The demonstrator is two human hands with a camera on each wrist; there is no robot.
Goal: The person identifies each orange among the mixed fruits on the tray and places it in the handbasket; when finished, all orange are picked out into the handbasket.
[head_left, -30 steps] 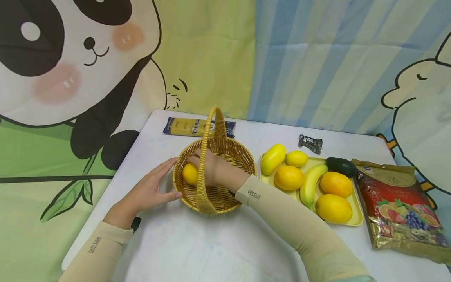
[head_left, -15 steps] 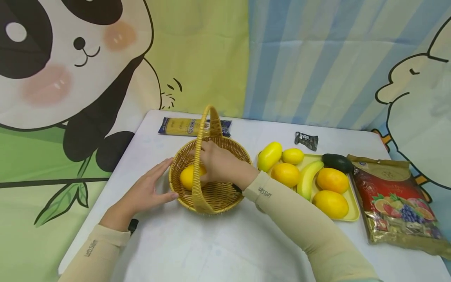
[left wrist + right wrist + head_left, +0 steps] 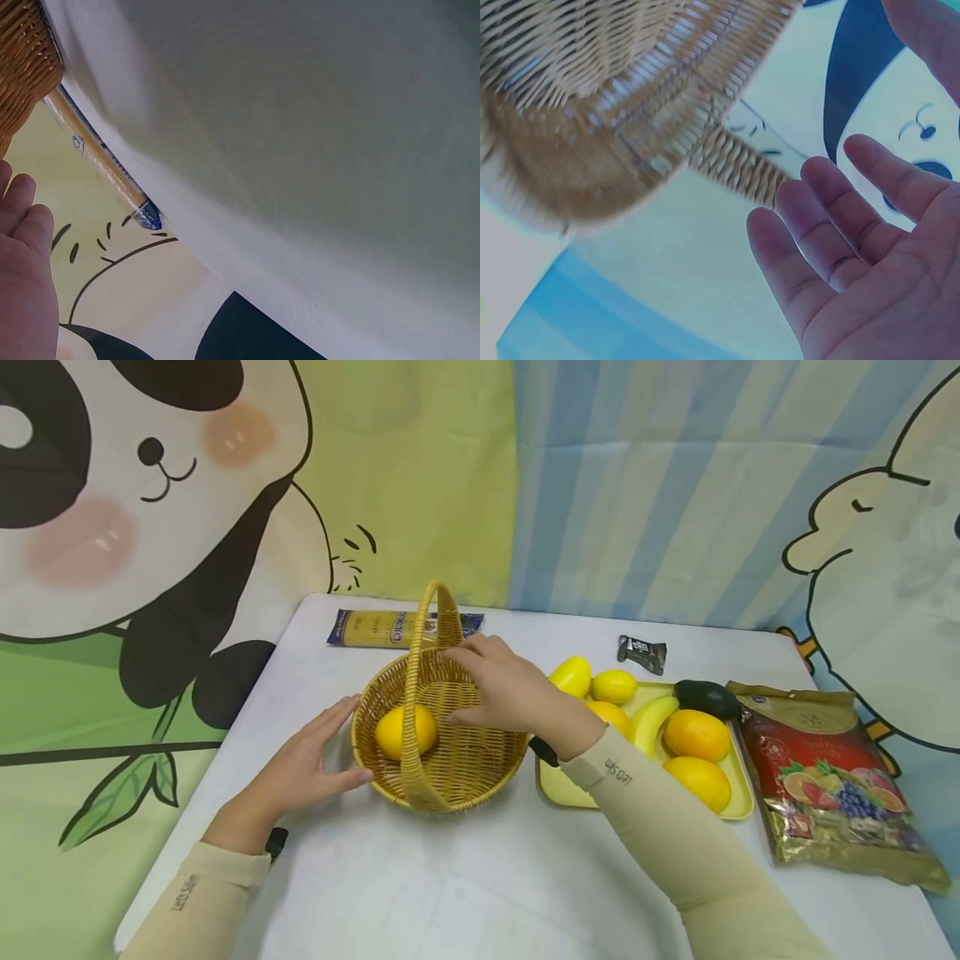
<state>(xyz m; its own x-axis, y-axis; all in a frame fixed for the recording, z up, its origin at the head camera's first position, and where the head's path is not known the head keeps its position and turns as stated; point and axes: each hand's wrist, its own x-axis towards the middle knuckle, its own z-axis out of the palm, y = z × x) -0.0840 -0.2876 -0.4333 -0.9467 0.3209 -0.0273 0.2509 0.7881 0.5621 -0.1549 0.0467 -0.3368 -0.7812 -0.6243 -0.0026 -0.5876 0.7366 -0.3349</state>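
Tabletop [image 3: 420, 893]: white, under both hands.
Round woven wicker basket [image 3: 480, 768]: between the hands — best kept steadied at its left rim.
Left hand [image 3: 303, 768]: flat, fingers straight, against the basket's side.
Right hand [image 3: 510, 693]: relaxed, empty — above the basket.
Smooth yellow lemon [image 3: 405, 731]: inside the basket, beneath the handle.

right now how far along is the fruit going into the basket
Done: one round yellow fruit lies in the woven wicker basket. In hand: nothing; the right hand hovers empty above it, and the left hand touches its rim. Left: the fruits on the pale yellow tray.
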